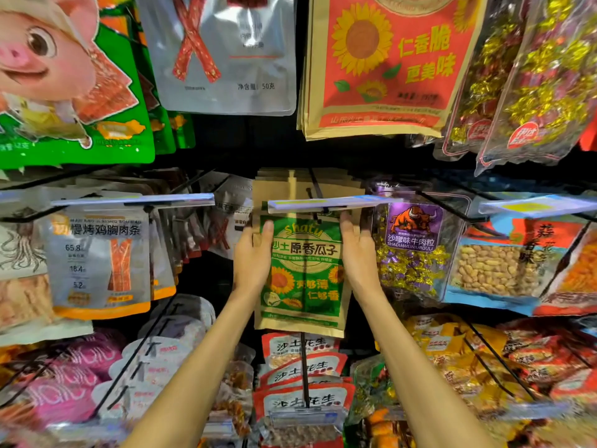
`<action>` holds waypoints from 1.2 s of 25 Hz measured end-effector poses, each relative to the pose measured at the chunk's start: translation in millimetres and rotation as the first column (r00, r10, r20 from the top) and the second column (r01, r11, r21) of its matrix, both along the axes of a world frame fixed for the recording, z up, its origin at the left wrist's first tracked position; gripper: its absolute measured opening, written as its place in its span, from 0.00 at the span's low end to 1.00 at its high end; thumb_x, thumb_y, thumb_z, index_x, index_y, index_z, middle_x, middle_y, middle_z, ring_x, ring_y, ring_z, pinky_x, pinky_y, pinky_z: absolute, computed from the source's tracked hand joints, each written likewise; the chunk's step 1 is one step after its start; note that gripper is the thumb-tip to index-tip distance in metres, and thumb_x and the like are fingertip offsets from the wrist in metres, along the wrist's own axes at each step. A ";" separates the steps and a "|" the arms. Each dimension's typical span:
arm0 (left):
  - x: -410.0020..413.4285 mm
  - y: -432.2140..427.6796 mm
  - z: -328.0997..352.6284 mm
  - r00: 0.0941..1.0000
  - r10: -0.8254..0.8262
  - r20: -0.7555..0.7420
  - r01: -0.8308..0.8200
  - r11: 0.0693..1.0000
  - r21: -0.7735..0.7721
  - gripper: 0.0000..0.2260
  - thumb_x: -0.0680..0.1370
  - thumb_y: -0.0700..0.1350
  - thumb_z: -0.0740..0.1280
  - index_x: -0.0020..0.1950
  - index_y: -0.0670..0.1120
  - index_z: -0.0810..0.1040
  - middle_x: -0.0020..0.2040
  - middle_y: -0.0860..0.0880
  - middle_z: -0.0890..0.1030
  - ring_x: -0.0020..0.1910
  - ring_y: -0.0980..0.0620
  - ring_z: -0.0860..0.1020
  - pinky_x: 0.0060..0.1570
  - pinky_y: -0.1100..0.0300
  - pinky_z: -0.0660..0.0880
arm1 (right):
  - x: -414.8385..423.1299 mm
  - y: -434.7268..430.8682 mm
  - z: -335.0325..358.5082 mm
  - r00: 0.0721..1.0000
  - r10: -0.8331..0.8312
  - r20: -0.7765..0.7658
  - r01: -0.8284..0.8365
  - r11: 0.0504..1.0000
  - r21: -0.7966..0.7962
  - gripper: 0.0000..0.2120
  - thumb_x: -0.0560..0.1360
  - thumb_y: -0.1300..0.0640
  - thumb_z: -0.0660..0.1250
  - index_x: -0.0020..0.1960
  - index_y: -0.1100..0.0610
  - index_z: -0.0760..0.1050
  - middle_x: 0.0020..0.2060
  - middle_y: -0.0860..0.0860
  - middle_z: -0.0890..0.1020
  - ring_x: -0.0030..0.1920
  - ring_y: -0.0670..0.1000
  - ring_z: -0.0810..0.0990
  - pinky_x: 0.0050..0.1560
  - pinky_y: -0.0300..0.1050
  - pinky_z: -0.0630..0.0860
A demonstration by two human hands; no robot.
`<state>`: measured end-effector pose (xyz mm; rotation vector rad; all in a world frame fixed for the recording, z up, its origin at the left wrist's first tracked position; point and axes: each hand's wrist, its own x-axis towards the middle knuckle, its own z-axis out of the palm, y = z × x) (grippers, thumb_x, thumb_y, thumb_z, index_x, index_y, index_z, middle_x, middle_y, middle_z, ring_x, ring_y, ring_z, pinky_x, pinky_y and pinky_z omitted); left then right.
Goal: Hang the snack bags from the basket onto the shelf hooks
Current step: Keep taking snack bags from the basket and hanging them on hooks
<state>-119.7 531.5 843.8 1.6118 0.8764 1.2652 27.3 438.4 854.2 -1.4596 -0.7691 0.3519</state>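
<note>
A brown paper snack bag with a green sunflower-seed label (pixel 303 273) hangs upright at the middle of the shelf, just below a price strip (pixel 326 203). My left hand (pixel 253 257) grips its left edge, thumb across the front. Along its right edge my right hand (pixel 357 253) holds it, fingers reaching up under the strip. A black hook (pixel 318 192) runs back from the strip, with several more brown bags behind on it. Whether the front bag's hole is on the hook is hidden by the strip. The basket is out of view.
Hanging bags crowd every side: purple beef-candy bag (pixel 413 247) to the right, grey chicken-strip bags (pixel 100 260) to the left, red sunflower bags (pixel 384 63) above, red-and-white peanut bags (pixel 302 370) on a hook below.
</note>
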 end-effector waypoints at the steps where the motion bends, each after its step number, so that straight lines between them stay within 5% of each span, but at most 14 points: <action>1: -4.3 -1.5 -13.0 0.999 -0.050 0.009 0.050 0.998 -0.026 0.15 0.82 0.56 0.60 0.59 0.46 0.75 0.51 0.50 0.81 0.50 0.56 0.79 0.47 0.62 0.73 | -3.5 -3.8 -10.6 1.000 0.011 0.007 -0.011 1.000 0.000 0.37 0.75 0.30 0.56 0.72 0.56 0.66 0.64 0.48 0.75 0.64 0.49 0.74 0.65 0.48 0.69; 3: -11.7 -2.9 -36.7 0.994 -0.112 0.014 0.113 0.989 -0.097 0.19 0.81 0.57 0.59 0.69 0.51 0.72 0.60 0.56 0.79 0.59 0.61 0.76 0.53 0.67 0.71 | -10.2 -13.7 -34.9 0.997 0.060 -0.048 -0.061 0.998 -0.018 0.39 0.74 0.28 0.56 0.77 0.51 0.60 0.73 0.45 0.67 0.73 0.47 0.66 0.74 0.46 0.58; 5: -17.7 -3.9 -54.5 0.989 -0.145 -0.019 0.140 0.978 -0.155 0.19 0.81 0.58 0.58 0.69 0.53 0.72 0.61 0.58 0.78 0.59 0.63 0.75 0.52 0.69 0.70 | -17.9 -24.6 -57.2 0.988 0.116 -0.106 -0.122 0.991 -0.048 0.36 0.78 0.35 0.56 0.80 0.50 0.52 0.75 0.43 0.61 0.75 0.45 0.58 0.70 0.39 0.52; 10: -20.1 -3.9 -65.6 0.990 -0.130 -0.055 0.121 0.983 -0.141 0.12 0.82 0.55 0.58 0.61 0.54 0.76 0.53 0.57 0.81 0.50 0.69 0.78 0.47 0.69 0.71 | -23.2 -27.6 -78.7 0.988 0.130 -0.083 -0.134 0.990 -0.045 0.37 0.74 0.29 0.59 0.77 0.45 0.59 0.72 0.42 0.69 0.72 0.43 0.67 0.73 0.46 0.62; 14: -23.5 1.6 -63.3 0.987 -0.099 -0.127 0.084 0.989 -0.118 0.14 0.83 0.55 0.57 0.51 0.51 0.81 0.47 0.55 0.83 0.45 0.69 0.78 0.40 0.76 0.69 | -28.5 -24.0 -79.4 0.991 0.115 -0.072 -0.121 0.989 -0.080 0.38 0.75 0.31 0.57 0.79 0.46 0.52 0.75 0.43 0.65 0.74 0.45 0.64 0.72 0.44 0.60; 17: -29.6 6.7 -66.4 0.973 -0.113 -0.202 0.094 0.991 -0.100 0.17 0.83 0.56 0.57 0.59 0.49 0.80 0.54 0.55 0.83 0.54 0.63 0.79 0.44 0.76 0.69 | -24.5 -24.0 -80.4 0.989 0.135 -0.057 -0.141 0.985 -0.104 0.39 0.74 0.30 0.56 0.80 0.44 0.51 0.76 0.42 0.63 0.74 0.44 0.63 0.73 0.44 0.58; 20: -29.5 1.1 -67.2 0.966 -0.089 -0.244 0.078 0.995 -0.054 0.20 0.83 0.57 0.56 0.68 0.47 0.75 0.60 0.51 0.81 0.59 0.54 0.77 0.49 0.66 0.69 | -20.3 -27.2 -78.5 0.989 0.143 -0.024 -0.145 0.979 -0.140 0.36 0.76 0.32 0.55 0.79 0.44 0.52 0.74 0.40 0.64 0.72 0.41 0.63 0.70 0.41 0.58; 30: -40.7 -8.7 -55.7 0.906 -0.079 -0.417 0.074 0.997 -0.028 0.16 0.81 0.58 0.60 0.61 0.49 0.75 0.47 0.56 0.78 0.52 0.51 0.77 0.39 0.64 0.68 | -3.5 -47.0 -58.5 0.966 0.259 -0.002 -0.249 0.927 -0.281 0.30 0.77 0.36 0.60 0.74 0.48 0.64 0.63 0.40 0.74 0.64 0.43 0.72 0.62 0.41 0.66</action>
